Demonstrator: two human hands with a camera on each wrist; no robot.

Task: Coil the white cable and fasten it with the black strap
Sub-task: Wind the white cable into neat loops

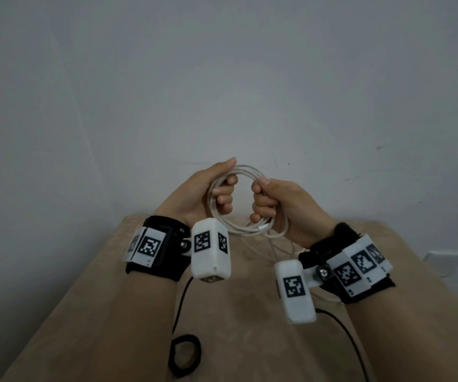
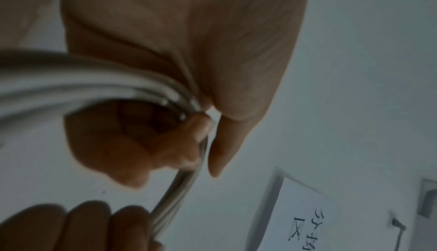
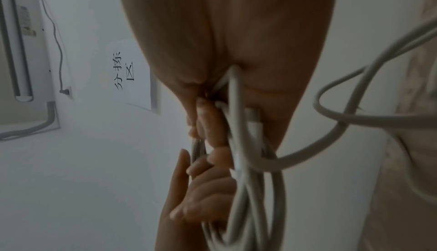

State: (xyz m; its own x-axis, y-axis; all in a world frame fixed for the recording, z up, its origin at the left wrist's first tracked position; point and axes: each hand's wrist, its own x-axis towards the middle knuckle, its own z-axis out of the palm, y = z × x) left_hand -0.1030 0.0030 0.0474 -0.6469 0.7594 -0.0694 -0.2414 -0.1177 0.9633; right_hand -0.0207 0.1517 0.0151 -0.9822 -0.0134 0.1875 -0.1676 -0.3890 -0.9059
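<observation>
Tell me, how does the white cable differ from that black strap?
The white cable is held up in the air, gripped by the left hand and right hand; the black strap lies untouched on the beige surface. The cable makes several thin loops, the strap one broad ring. Both are curled round.

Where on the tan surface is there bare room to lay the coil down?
Bare patches: the tan surface left of the black strap, and between the two black wires. Crowded: under the hands, where loose white cable trails.
</observation>
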